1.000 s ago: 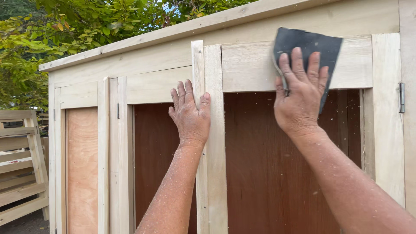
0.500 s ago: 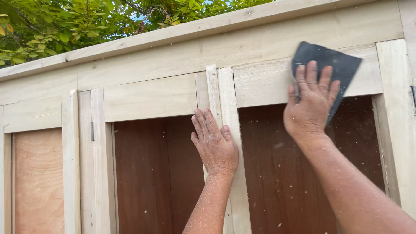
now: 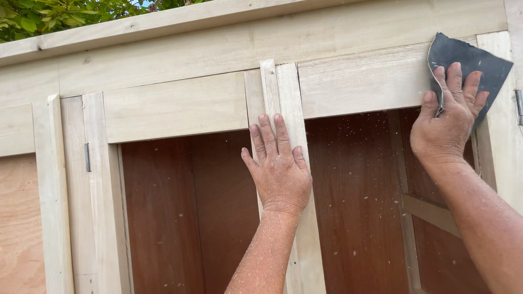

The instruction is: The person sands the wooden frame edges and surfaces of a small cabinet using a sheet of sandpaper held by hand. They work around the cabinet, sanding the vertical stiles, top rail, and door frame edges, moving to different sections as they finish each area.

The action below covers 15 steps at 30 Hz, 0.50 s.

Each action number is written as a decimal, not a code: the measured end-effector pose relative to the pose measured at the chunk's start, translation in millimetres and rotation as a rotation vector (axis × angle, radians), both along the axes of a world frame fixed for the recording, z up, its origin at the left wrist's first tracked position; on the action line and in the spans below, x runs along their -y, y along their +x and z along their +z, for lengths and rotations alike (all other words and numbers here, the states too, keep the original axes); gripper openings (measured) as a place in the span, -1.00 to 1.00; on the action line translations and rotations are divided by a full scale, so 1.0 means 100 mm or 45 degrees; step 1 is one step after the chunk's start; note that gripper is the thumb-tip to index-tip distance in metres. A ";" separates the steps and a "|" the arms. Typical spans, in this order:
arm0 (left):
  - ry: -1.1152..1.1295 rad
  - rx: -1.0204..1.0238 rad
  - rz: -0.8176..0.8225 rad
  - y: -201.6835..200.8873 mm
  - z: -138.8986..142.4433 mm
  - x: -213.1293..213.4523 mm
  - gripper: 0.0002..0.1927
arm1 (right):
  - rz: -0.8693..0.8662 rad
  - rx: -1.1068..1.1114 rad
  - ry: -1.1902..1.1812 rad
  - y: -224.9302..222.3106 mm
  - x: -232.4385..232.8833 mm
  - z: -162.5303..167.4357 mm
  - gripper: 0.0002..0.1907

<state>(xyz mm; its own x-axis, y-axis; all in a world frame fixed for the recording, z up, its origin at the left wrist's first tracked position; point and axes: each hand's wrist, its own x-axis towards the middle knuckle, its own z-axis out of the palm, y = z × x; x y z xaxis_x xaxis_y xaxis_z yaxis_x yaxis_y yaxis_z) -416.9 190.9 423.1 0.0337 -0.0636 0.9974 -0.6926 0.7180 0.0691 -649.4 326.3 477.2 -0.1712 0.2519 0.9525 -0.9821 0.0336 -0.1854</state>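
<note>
A pale bare-wood cabinet (image 3: pixel 180 103) with framed doors fills the view. My left hand (image 3: pixel 279 166) lies flat, fingers together, against the upright stiles where two door frames meet. My right hand (image 3: pixel 448 120) presses a dark grey sheet of sandpaper (image 3: pixel 473 61) against the top rail of the right door (image 3: pixel 365 84), near its right corner. Fine sawdust specks my forearms and floats in front of the dark brown back panel (image 3: pixel 190 212).
A metal hinge (image 3: pixel 87 157) sits on the left door's stile, another hinge (image 3: pixel 519 106) at the far right edge. A plywood panel (image 3: pixel 19 223) fills the leftmost door. Green foliage (image 3: pixel 60 13) shows above the cabinet's top board. A diagonal brace (image 3: pixel 430 212) crosses inside the right opening.
My right hand has slid the sandpaper rightward along the top rail toward the corner. The view has shifted right and closer. My left hand stays flat on the centre stiles.
</note>
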 end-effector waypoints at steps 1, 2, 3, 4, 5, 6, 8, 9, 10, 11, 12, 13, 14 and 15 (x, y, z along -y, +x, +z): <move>0.023 0.010 0.007 -0.01 0.00 -0.01 -0.25 | 0.015 0.015 -0.029 0.11 0.07 0.01 -0.55; 0.053 0.023 0.013 -0.01 0.00 -0.02 -0.25 | 0.030 0.032 -0.050 0.26 0.18 0.02 -0.54; 0.042 0.026 0.029 -0.01 0.00 -0.02 -0.26 | 0.023 -0.032 0.006 0.44 0.34 0.03 -0.54; 0.023 0.023 0.046 0.00 0.01 -0.02 -0.27 | 0.017 -0.102 0.053 0.63 0.52 0.05 -0.53; 0.004 0.021 0.063 0.01 0.01 -0.02 -0.29 | -0.051 -0.239 0.137 0.81 0.71 0.02 -0.52; 0.026 0.041 0.058 0.01 0.00 -0.01 -0.29 | -0.120 -0.372 0.220 0.90 0.84 0.00 -0.51; 0.069 0.084 0.050 0.04 0.00 0.00 -0.31 | -0.119 -0.443 0.366 0.87 0.91 0.01 -0.52; 0.071 0.085 0.060 0.05 0.01 0.01 -0.31 | -0.116 -0.488 0.429 0.79 0.88 0.03 -0.52; 0.082 0.086 0.071 0.07 0.01 0.01 -0.31 | -0.146 -0.465 0.387 0.65 0.80 0.06 -0.52; 0.097 0.089 0.081 0.08 0.01 0.01 -0.31 | -0.175 -0.440 0.348 0.47 0.65 0.09 -0.52; 0.092 0.082 0.083 0.09 0.01 0.01 -0.31 | -0.152 -0.365 0.291 0.28 0.49 0.12 -0.54; 0.086 0.078 0.086 0.10 0.02 0.00 -0.31 | -0.128 -0.288 0.233 0.11 0.31 0.15 -0.55; 0.077 0.075 0.089 0.10 0.03 -0.01 -0.31 | -0.116 -0.169 0.205 -0.05 0.11 0.20 -0.55; 0.081 0.073 0.105 0.10 0.04 -0.03 -0.30 | -0.102 -0.049 0.179 -0.17 -0.03 0.24 -0.56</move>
<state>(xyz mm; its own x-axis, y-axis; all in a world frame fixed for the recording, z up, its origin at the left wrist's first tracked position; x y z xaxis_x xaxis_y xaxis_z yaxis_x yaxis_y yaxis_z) -406.9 193.5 426.9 -0.0155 -0.1264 0.9919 -0.7533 0.6538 0.0715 -665.9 329.7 501.4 -0.1187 0.1273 0.9847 -0.9815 0.1348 -0.1357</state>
